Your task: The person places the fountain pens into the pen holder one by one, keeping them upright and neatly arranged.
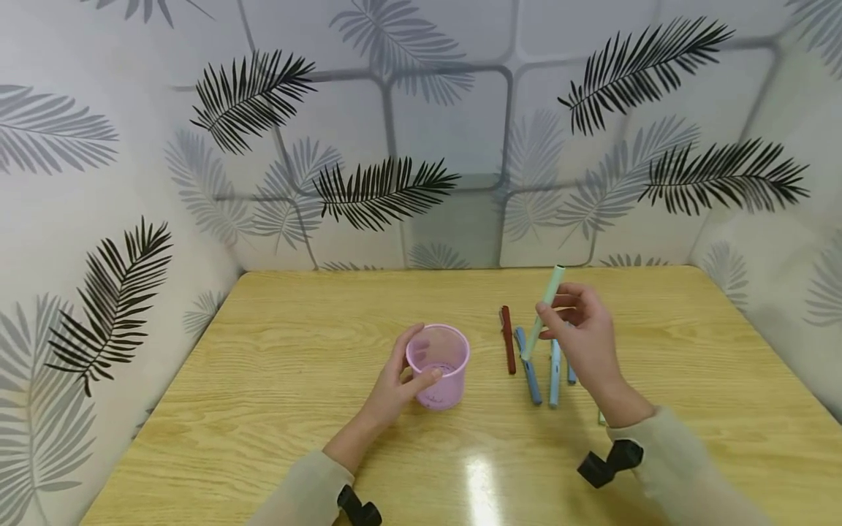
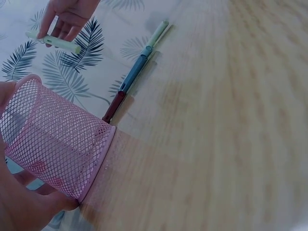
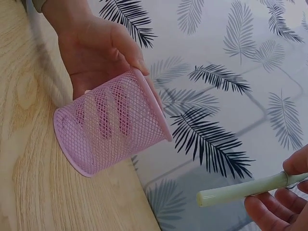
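Observation:
My left hand (image 1: 389, 391) holds a pink mesh pen cup (image 1: 442, 394) from its left side, thumb at the front and fingers round the back. The cup stands upright on the table, and no pen shows inside it. To the right, my right hand (image 1: 588, 337) pinches a light green pen (image 1: 551, 286) between thumb and fingers. This pen is tilted and raised above the table, apart from the cup; the right wrist view shows its plain end (image 3: 216, 196) pointing away from the fingers.
Between the cup and my right hand lie a dark red pen (image 1: 508, 342), a blue pen (image 1: 532, 381) and a light blue pen (image 1: 555, 380). Another blue pen (image 1: 571, 375) and a green one (image 1: 601, 418) are partly hidden by my right arm. A leaf-patterned wall covering (image 1: 454, 234) rises behind the wooden table (image 1: 296, 343).

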A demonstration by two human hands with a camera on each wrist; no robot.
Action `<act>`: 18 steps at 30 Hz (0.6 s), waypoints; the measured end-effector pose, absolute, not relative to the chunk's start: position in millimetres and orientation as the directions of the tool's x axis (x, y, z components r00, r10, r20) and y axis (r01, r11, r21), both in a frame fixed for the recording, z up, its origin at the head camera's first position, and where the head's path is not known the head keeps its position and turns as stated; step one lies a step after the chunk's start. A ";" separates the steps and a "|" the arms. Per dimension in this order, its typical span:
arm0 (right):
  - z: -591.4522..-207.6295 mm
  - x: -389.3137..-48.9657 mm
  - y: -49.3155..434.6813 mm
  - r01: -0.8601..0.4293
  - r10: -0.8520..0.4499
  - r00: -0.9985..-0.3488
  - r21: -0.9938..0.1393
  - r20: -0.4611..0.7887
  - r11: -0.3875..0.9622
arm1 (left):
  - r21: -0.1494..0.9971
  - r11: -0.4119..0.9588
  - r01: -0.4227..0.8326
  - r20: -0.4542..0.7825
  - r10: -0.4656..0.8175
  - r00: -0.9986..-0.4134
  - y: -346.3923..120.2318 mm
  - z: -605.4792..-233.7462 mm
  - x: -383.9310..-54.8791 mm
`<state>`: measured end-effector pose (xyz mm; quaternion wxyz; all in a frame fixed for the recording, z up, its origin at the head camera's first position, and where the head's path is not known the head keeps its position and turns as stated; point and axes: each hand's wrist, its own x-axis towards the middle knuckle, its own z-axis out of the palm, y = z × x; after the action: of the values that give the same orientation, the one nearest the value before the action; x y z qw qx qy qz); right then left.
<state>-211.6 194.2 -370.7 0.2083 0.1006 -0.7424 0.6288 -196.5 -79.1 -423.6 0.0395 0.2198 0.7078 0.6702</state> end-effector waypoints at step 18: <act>-359.4 -213.6 141.0 -0.467 0.064 -0.881 -0.883 0.469 0.041 | 0.957 0.021 0.290 0.267 0.331 -0.905 -80.1 -455.3 -210.8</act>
<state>-213.6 141.0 -359.4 0.1962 0.1453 -0.6943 0.6770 -210.8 -80.1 -455.3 0.0155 0.2173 0.7143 0.6651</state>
